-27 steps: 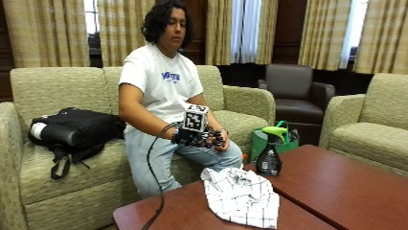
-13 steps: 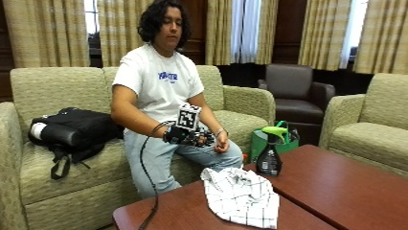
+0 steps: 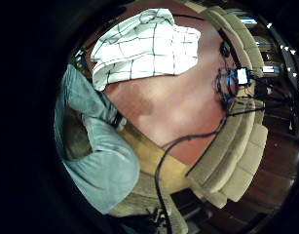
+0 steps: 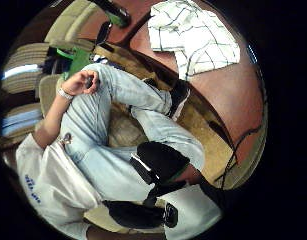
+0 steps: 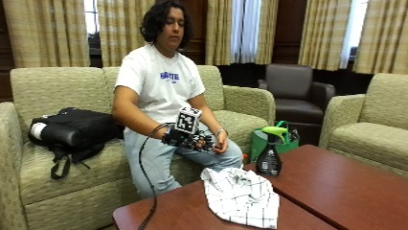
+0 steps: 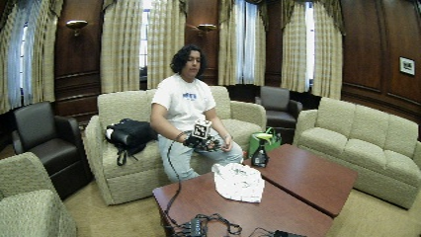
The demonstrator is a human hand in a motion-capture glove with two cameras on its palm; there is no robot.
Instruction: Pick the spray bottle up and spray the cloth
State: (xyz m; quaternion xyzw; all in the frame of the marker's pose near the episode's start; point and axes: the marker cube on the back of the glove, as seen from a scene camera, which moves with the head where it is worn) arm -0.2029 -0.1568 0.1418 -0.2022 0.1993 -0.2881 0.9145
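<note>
Nothing done: my gloved right hand [image 5: 185, 138] hovers above my lap, fingers loosely curled, empty; the dark green-triggered spray bottle [image 5: 270, 152] and white checked cloth [image 5: 243, 195] lie untouched beyond my fingers.

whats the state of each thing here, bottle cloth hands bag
spray bottle: upright on the table, untouched
cloth: crumpled on the table, beside the bottle, not held
gloved right hand: over the lap, above the thighs, holding nothing; whether its fingers are curled I cannot tell
bare left hand: resting on the thigh
black bag: lying on the sofa beside the person
green bag: standing behind the bottle
</note>
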